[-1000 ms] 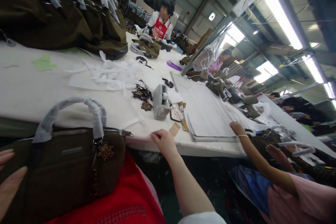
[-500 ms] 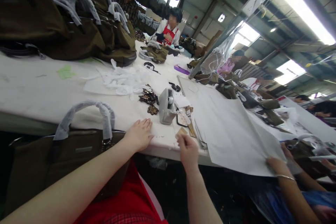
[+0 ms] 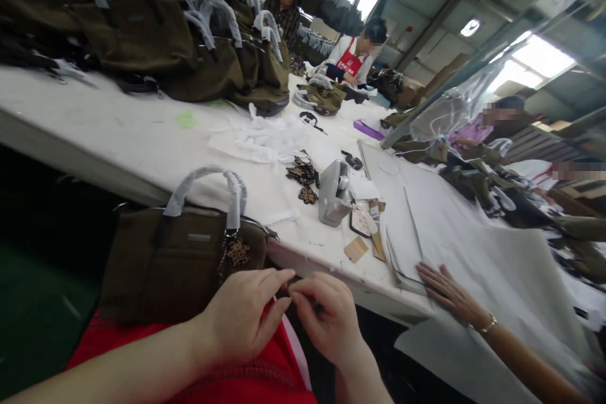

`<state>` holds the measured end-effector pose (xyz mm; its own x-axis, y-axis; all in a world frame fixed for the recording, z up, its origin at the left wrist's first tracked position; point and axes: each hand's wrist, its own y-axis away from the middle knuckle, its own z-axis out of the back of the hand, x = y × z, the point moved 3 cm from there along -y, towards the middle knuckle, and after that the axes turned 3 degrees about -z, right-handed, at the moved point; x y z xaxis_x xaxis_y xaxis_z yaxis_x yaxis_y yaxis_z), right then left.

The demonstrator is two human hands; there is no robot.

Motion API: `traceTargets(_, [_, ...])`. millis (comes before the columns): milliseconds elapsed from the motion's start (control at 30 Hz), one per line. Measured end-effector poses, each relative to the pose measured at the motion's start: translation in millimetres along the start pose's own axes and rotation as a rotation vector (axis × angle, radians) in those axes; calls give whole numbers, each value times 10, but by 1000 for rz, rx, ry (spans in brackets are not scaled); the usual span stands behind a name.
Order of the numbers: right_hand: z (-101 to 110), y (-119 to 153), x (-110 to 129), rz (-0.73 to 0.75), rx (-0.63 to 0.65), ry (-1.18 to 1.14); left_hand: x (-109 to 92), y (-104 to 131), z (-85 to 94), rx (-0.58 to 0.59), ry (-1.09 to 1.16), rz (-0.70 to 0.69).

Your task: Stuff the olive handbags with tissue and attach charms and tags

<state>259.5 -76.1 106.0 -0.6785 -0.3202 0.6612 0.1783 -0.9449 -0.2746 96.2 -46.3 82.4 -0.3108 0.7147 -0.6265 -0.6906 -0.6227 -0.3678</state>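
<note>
My left hand (image 3: 243, 309) and my right hand (image 3: 329, 319) meet in front of my red apron (image 3: 246, 382), fingertips nearly touching. Both are closed in a pinch, and whatever may lie between the fingers is too small or hidden to make out. Beside my left hand an olive-brown handbag (image 3: 146, 265) leans upright against the table edge. Its handles (image 3: 208, 180) are wrapped in white film. A leopard-patterned flower charm (image 3: 238, 252) hangs from it on a chain.
On the white table (image 3: 255, 192) stand a grey tape dispenser (image 3: 335, 192), a pile of charms (image 3: 303, 170), crumpled white paper (image 3: 267, 139) and a brown card (image 3: 356, 249). Many olive bags (image 3: 142, 38) fill the far left. At right a co-worker's hand (image 3: 449, 293) rests on white sheets (image 3: 478, 252).
My hands have left the tabletop and come together nearer my body. The view has turned right, showing the bag's charm. The co-worker's hand has moved left onto the sheets.
</note>
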Motion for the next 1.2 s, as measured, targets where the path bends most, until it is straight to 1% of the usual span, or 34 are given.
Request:
traceTargets(33, [-48,-43,-8,-26,-52,-100,17,73,-21,36,29,58])
traceTargets(100, [-171,-122,-59,-130,-104,-339,66,182,-52,44,68,146])
traceTargets(133, [-257,-155,-82,-191,-97,-467,90,221,-61,26,80,175])
traceTargets(200, [-453,-206,-89,-282,-39,-683,125,273,-69,-14,103,218])
traceTargets(267, [-619,-238,-50,-305,14,-760,133,299,-66,-23,117,249])
traceTargets(333, [-698,-266,-6,-276,16,-724,129,310,-41,-23,132,277])
traceTargets(400, [-692,-300,8,-251,-11,-696,142,317,4,-20,175,292])
traceTargets(433, [-668,-323,-4,-257,-29,-714,172,324,37,-44,190,298])
traceTargets(467, [-640,-349,-26,-277,-44,-747,227,336,77,-97,188,313])
traceTargets(500, [-614,-377,-54,-306,-48,-774,311,359,118,-178,171,348])
traceTargets(533, [-596,-406,-84,-340,-48,-771,422,394,156,-279,148,409])
traceTargets(567, [-588,-436,-110,-367,-43,-718,553,441,183,-382,137,489])
traceTargets(600, [-594,-465,-126,-378,-36,-613,692,492,193,-467,151,580])
traceTargets(633, [-617,-493,-132,-370,-26,-471,827,538,185,-520,201,664])
traceTargets(667, [-661,-518,-126,-344,-12,-320,948,574,166,-545,272,729])
traceTargets(733, [-810,-557,-98,-277,31,-97,1121,602,127,-544,427,805])
traceTargets(767, [-908,-568,-86,-256,61,-50,1170,596,120,-537,481,822])
traceTargets(867, [-1201,-569,-88,-273,130,-94,1226,538,125,-512,588,874])
traceTargets(967, [-1382,-546,-118,-295,135,-231,1241,457,91,-447,689,890])
traceTargets(1033, [-1420,-532,-135,-287,138,-321,1263,415,40,-411,739,873])
traceTargets(1100, [-1403,-526,-147,-281,164,-361,1293,394,-13,-386,776,866])
traceTargets(1200, [-1281,-543,-163,-292,166,-302,1319,401,-44,-351,825,888])
